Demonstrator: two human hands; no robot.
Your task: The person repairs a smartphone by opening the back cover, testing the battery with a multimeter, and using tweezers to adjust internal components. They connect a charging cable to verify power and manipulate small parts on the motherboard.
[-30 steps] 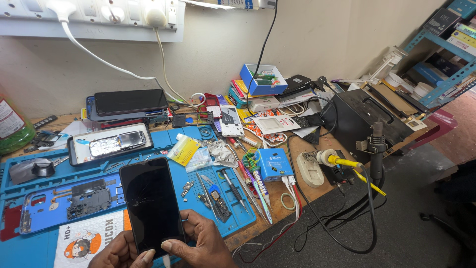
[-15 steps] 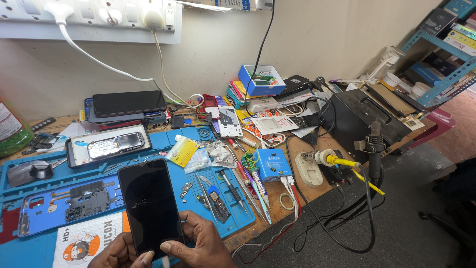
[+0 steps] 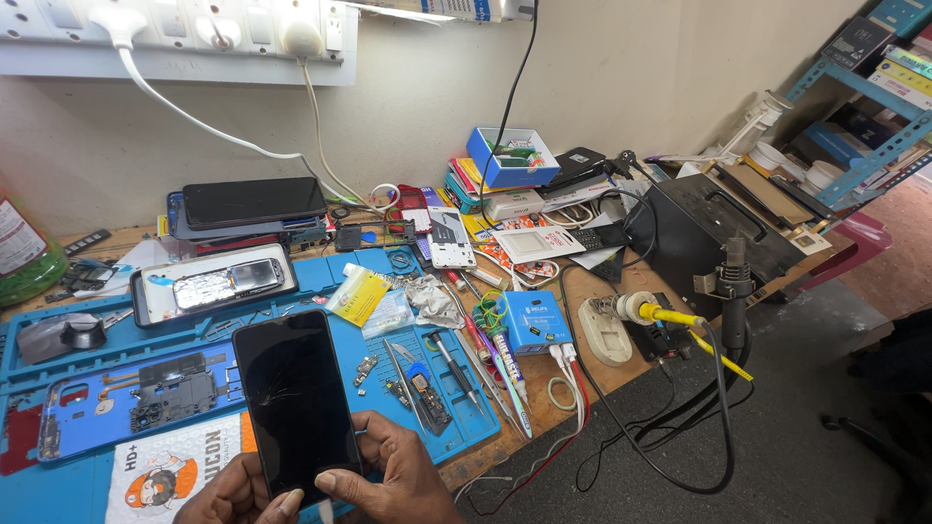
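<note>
A black phone (image 3: 294, 398) with a cracked dark screen stands tilted above the blue work mat (image 3: 194, 335). My right hand (image 3: 393, 477) grips its lower right edge, thumb across the bottom of the screen. My left hand (image 3: 233, 497) holds the lower left corner from beneath. Just left of the phone lies a blue phone frame with exposed parts (image 3: 136, 400) on the mat. Tweezers and small screwdrivers (image 3: 437, 369) lie to the right of my right hand.
An opened phone in a tray (image 3: 214, 283) and stacked phones (image 3: 252, 204) sit behind. A small blue box (image 3: 534, 322), a soldering iron with yellow handle (image 3: 670, 315), a black case (image 3: 714, 233) and tangled cables fill the right side. A power strip (image 3: 175, 39) hangs on the wall.
The phone in my hands has shifted slightly up and left in view; both hands keep the same grip. The bench items have not moved.
</note>
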